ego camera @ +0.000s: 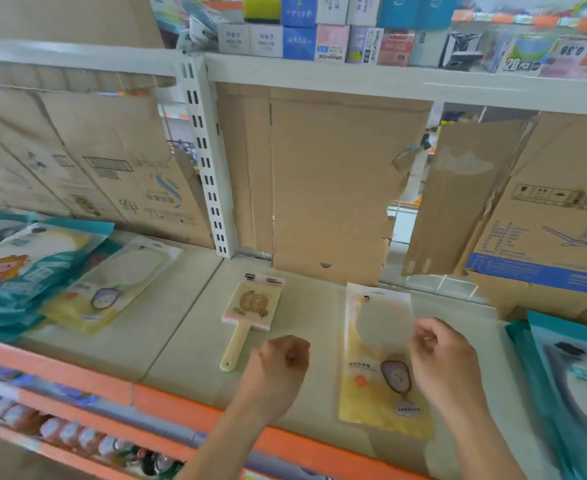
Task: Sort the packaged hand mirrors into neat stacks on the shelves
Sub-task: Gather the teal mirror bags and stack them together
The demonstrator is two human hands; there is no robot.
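Head view looks down on a shelf (181,327) with an orange front edge. A yellow pack (371,386) with a round mirror inside lies flat on the shelf, at the middle right. The right hand (441,358) is over its right edge with the fingers curled; I cannot tell if they grip the pack or only touch it. The left hand (280,362) is closed into a fist and holds nothing, just left of the pack. Near this fist lies a square mirror (250,306), its cream handle pointing to the front edge. Far left there is a stack (112,289) of similar yellow packs beside teal packs (25,271). More teal packs (569,375) lie at the far right. Cardboard (337,185) stands behind.
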